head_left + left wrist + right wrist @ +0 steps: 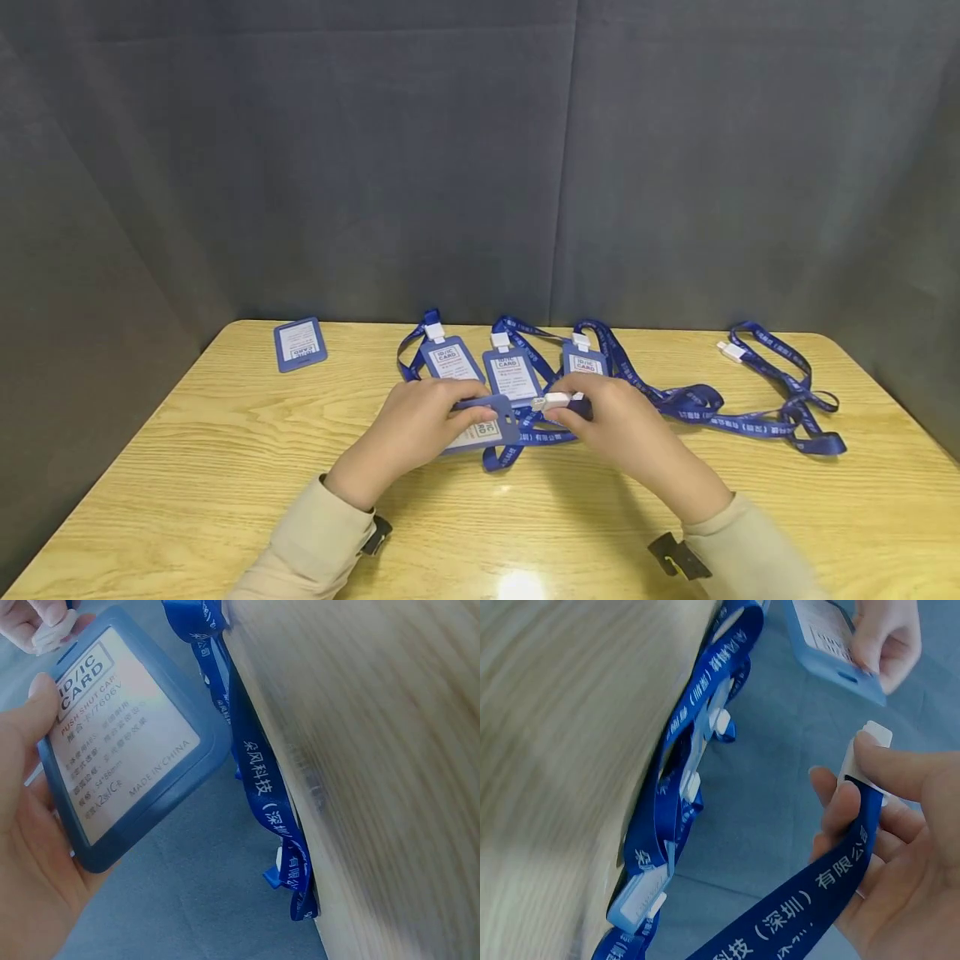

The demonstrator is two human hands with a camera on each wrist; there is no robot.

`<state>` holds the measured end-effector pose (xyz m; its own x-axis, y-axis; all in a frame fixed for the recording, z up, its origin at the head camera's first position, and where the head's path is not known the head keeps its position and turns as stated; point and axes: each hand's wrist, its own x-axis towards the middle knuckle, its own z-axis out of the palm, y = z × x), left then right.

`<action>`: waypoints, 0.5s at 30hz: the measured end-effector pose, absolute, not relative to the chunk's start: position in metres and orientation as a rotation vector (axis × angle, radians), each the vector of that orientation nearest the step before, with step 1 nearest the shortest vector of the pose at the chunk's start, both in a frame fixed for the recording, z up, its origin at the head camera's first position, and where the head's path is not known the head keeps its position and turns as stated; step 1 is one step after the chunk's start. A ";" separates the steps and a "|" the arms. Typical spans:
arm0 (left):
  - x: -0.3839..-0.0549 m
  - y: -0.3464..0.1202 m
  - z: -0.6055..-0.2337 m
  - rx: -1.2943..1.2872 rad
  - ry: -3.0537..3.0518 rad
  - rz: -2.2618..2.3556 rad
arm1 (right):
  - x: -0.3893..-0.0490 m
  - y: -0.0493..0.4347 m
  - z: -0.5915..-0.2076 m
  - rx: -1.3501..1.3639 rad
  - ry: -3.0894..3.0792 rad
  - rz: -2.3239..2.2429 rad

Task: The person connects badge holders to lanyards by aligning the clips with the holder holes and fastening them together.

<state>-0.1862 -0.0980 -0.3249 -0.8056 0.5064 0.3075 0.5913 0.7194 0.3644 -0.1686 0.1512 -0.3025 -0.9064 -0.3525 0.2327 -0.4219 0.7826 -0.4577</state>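
Note:
My left hand (412, 429) holds a blue ID card holder (127, 735) between thumb and fingers, its printed side showing and its slotted end toward the right hand. Opposite it, my right hand (618, 421) pinches the white plastic clip (880, 735) of a blue lanyard (795, 900), whose printed strap trails down from the fingers. A small gap lies between the clip's tip and the slot. Just behind the hands lie three ID card holders on lanyards: one at left (452, 357), one in the middle (513, 379) and one at right (585, 362), partly hidden by my right hand.
A single card holder (301, 344) without a strap lies at the table's back left. Toward the back right, another lanyard (795, 387) lies loosely looped, with a white clip (731, 352) at its end. A dark cloth (480, 167) hangs behind the wooden table (225, 500).

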 end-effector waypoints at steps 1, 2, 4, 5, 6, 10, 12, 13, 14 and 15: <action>-0.185 -0.098 -0.324 -0.881 -2.735 -0.670 | -0.168 0.150 -0.303 0.625 -2.842 0.772; -0.185 -0.098 -0.324 -0.882 -2.727 -0.662 | -0.168 0.148 -0.304 0.632 -2.842 0.764; -0.184 -0.097 -0.323 -0.882 -2.716 -0.642 | -0.167 0.146 -0.306 0.648 -2.835 0.745; -0.184 -0.097 -0.322 -0.884 -2.710 -0.634 | -0.167 0.145 -0.306 0.653 -2.830 0.732; -0.184 -0.097 -0.322 -0.884 -2.706 -0.626 | -0.167 0.145 -0.307 0.659 -2.825 0.720; -0.183 -0.096 -0.321 -0.893 -2.703 -0.608 | -0.165 0.144 -0.311 0.690 -2.789 0.646; -0.183 -0.095 -0.321 -0.902 -2.702 -0.601 | -0.165 0.143 -0.313 0.709 -2.769 0.605; -0.183 -0.095 -0.321 -0.906 -2.700 -0.595 | -0.164 0.143 -0.314 0.717 -2.759 0.588; -0.183 -0.095 -0.321 -0.910 -2.698 -0.589 | -0.164 0.142 -0.315 0.723 -2.751 0.574; -0.183 -0.095 -0.320 -0.911 -2.697 -0.584 | -0.163 0.142 -0.316 0.729 -2.745 0.564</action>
